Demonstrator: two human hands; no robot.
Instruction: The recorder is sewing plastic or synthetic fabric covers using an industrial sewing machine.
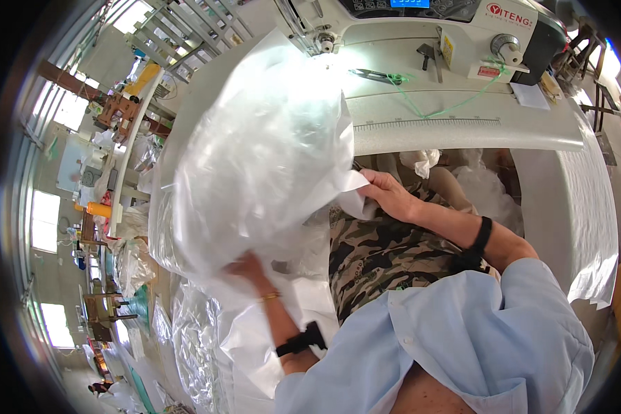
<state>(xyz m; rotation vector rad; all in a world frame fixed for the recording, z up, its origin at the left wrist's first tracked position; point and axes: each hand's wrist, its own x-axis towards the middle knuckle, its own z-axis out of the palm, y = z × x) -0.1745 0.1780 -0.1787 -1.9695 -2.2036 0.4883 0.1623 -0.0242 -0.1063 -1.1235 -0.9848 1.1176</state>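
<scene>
A big, puffy bundle of clear plastic bag (255,152) with white material inside fills the middle left of the view. My left hand (250,268) presses up against its underside, partly veiled by the plastic. At its right edge my right hand (386,193) pinches a corner of white sheet, just above my lap in camouflage trousers (379,252). Both wrists carry black straps.
A white sewing machine (455,31) stands on the white table (462,127) ahead, with scissors (376,74) and green thread by the needle. More clear-wrapped white bundles (200,345) lie at my lower left. Other workbenches stretch along the far left.
</scene>
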